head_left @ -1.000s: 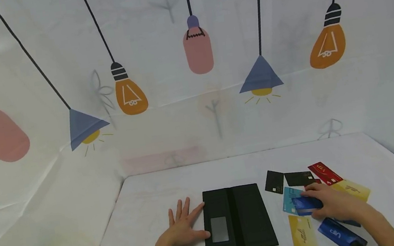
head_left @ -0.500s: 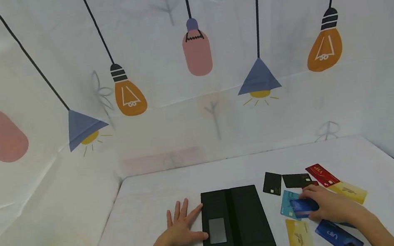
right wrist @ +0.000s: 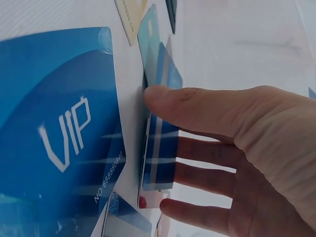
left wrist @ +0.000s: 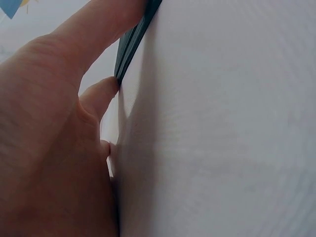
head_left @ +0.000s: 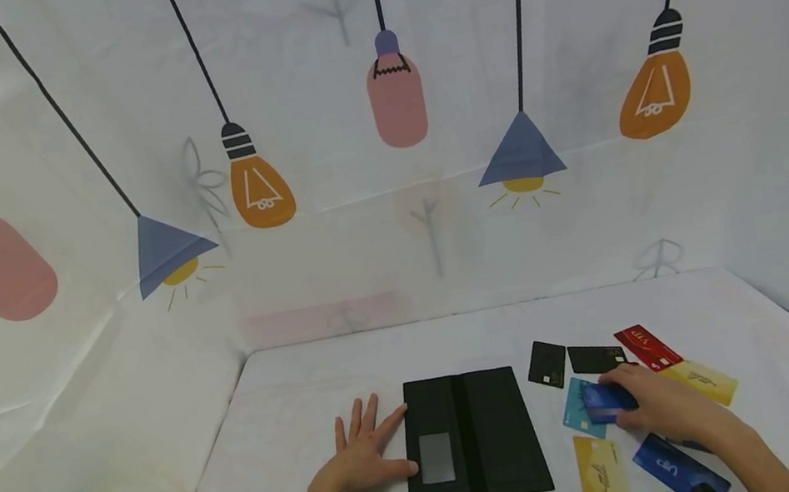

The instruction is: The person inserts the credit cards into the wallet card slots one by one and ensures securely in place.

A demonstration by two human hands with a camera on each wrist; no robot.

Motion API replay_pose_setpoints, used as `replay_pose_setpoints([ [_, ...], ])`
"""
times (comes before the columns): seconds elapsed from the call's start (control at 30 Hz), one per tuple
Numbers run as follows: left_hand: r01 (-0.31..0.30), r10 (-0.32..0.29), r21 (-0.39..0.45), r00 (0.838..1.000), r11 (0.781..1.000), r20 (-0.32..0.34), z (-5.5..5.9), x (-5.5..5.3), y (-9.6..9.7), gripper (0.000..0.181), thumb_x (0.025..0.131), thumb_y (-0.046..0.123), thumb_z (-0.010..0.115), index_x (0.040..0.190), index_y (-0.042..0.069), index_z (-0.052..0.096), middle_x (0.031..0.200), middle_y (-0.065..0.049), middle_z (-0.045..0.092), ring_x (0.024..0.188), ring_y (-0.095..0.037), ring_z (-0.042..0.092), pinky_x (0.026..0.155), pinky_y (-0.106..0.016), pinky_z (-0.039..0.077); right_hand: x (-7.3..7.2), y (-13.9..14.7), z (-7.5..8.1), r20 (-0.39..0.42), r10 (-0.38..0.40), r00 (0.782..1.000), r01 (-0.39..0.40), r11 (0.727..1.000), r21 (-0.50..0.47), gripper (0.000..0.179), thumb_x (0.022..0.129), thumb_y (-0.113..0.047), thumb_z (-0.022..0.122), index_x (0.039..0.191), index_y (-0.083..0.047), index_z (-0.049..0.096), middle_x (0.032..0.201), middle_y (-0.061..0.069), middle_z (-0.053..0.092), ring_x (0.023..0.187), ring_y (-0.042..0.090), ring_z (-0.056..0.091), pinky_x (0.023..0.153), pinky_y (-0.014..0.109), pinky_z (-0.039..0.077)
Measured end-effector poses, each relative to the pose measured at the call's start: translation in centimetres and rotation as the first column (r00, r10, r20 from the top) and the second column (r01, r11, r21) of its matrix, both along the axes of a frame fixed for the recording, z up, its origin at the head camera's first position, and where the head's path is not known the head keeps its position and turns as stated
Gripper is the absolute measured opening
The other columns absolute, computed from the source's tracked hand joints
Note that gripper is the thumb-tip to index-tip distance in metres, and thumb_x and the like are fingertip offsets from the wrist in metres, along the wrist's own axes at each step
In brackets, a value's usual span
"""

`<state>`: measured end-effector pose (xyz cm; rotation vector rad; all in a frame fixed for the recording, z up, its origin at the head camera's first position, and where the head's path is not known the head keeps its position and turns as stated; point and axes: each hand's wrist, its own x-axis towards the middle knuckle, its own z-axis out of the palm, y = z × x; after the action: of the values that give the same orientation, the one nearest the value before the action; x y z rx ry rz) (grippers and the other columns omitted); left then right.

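My right hand (head_left: 662, 402) pinches a dark blue card (head_left: 608, 402) between thumb and fingers. In the right wrist view the thumb lies on one edge of this blue card (right wrist: 163, 148), with the fingers behind it. Part of a light blue card (head_left: 583, 411) shows under it. An opened black wallet (head_left: 500, 433) with a clear window lies flat at the middle of the table. My left hand (head_left: 363, 456) is spread, its thumb and index fingertip touching the wallet's left edge. Seen from the left wrist, the wallet (left wrist: 131, 49) appears edge-on beyond the hand.
Around the right hand lie two black cards (head_left: 547, 364), a red VIP card (head_left: 648, 346), a yellow card (head_left: 701, 382) and another yellow card (head_left: 604, 473). A blue VIP card (head_left: 679, 465) sits near the right forearm. A printed wall covering (head_left: 336, 262) closes off the back.
The dark blue card has been tilted up from the light blue one in my right hand, which has shifted slightly left. My left hand stays at the wallet's edge.
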<state>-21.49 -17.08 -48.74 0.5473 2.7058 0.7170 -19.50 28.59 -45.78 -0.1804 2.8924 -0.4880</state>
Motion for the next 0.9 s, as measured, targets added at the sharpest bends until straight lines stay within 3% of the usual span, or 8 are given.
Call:
replay_pose_setpoints([
  [0.27,-0.008,0.008,-0.009,1.000,1.000,0.008,0.02,-0.11,0.08,0.087,0.081,0.058,0.071,0.155,0.029,0.034,0.165,-0.019,0.001,0.150,-0.044,-0.010,0.110,-0.069,-0.014,-0.07,-0.13,0.27,-0.011,-0.012,1.000,0.012,1.000,-0.013,0.066,0.075,-0.035,0.083,0.131,-0.009,0.060,0.129,0.021,0.058,0.114,0.043,0.056,0.091,0.064,0.047],
  [0.9,-0.003,0.003,-0.004,1.000,1.000,0.002,0.24,0.06,0.10,0.087,0.082,0.058,0.071,0.155,0.028,0.034,0.165,-0.020,0.002,0.150,-0.044,-0.009,0.111,-0.069,-0.012,-0.03,-0.45,0.46,-0.077,0.001,0.997,-0.002,1.000,-0.011,0.067,0.078,-0.037,0.081,0.133,-0.006,0.059,0.130,0.026,0.058,0.116,0.049,0.055,0.090,0.067,0.046],
])
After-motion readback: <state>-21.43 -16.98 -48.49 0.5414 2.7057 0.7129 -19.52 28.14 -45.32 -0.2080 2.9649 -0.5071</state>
